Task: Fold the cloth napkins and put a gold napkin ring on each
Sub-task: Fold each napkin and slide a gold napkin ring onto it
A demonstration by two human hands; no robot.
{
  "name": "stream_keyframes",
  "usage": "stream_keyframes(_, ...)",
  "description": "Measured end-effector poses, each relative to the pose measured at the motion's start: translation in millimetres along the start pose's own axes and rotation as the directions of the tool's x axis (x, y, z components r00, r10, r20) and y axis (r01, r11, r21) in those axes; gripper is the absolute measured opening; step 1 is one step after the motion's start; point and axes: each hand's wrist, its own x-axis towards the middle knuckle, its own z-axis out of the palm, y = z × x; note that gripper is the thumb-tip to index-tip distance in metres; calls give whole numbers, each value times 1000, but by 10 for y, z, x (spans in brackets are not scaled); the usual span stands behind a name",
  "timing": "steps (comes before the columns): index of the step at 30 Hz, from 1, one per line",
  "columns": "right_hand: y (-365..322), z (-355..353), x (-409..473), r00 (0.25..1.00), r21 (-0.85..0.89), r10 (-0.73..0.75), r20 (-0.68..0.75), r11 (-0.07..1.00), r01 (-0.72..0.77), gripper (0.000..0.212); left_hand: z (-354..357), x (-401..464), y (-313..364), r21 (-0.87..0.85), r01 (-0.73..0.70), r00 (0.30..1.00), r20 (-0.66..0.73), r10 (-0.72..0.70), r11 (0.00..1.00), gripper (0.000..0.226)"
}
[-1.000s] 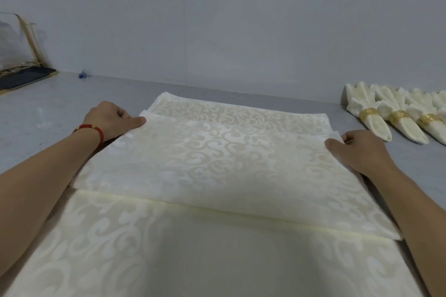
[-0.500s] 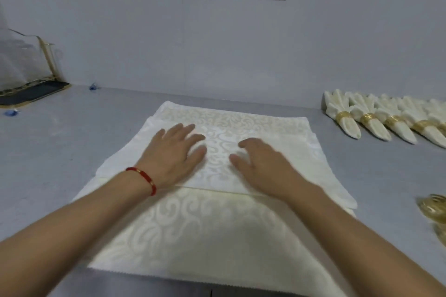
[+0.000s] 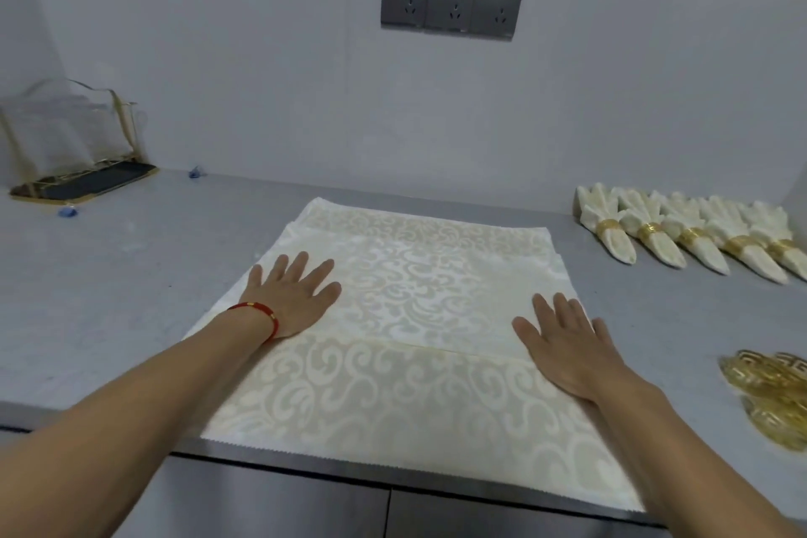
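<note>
Napkin (image 3: 419,319) flat on counter (image 3: 131,275), one flap folded over. Left hand (image 3: 292,297) & right hand (image 3: 567,345) both flat, fingers spread, pressing the flap. Cloth prob. soft, light, slippery (damask sheen); pinch at corners/edges to refold.

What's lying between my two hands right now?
In the head view, only the folded-over flap of the cream napkin lies between the left hand and right hand.
</note>
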Motion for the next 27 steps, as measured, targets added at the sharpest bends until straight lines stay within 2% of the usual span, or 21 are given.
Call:
stream_keyframes(2,-30,-52,-21,1000,-22,-1,25,1000,2,74,-11,11,-118,10,16,1000,-8,-16,1000,66)
stream_keyframes(4,-76,-134,-45,999,-125,19,30,992,-15,73,1,9,-104,16,5,1000,-22,-4,1000,65)
stream_keyframes(7,-465,-250,-17,996,-195,-56,-76,980,40,70,14,2,-83,13,-6,999,-34,6,1000,65)
stream_keyframes(9,-948,-293,59,960,-135,-232,-154,968,212,69,11,-1,-84,24,-3,999,-43,4,1000,65)
stream_keyframes(12,-1672,-173,148,806,-52,-547,-226,833,551,59,17,0,-70,33,4,1000,-31,-3,999,65)
stream_keyframes(14,-1938,33,205,718,-22,-666,-202,736,677,53,14,1,-66,35,9,1000,-28,-8,999,65)
stream_keyframes(16,-1984,236,293,688,-32,-700,-190,705,708,51,8,15,-72,24,6,1000,-20,-6,1000,64)
stream_keyframes(21,-1950,339,361,686,-37,-692,-224,709,704,54,-172,68,-74,103,4,999,51,-9,995,60)
stream_keyframes(22,-1958,346,352,683,-40,-692,-235,709,704,57,-258,137,-75,116,11,1000,25,-14,993,54)
stream_keyframes(25,-1962,334,346,682,-37,-692,-237,708,705,52,-529,563,-156,57,39,985,-172,-28,998,25)
stream_keyframes(27,-1958,316,325,676,-38,-696,-243,703,710,50,-566,863,-270,13,69,974,-218,-64,998,29)
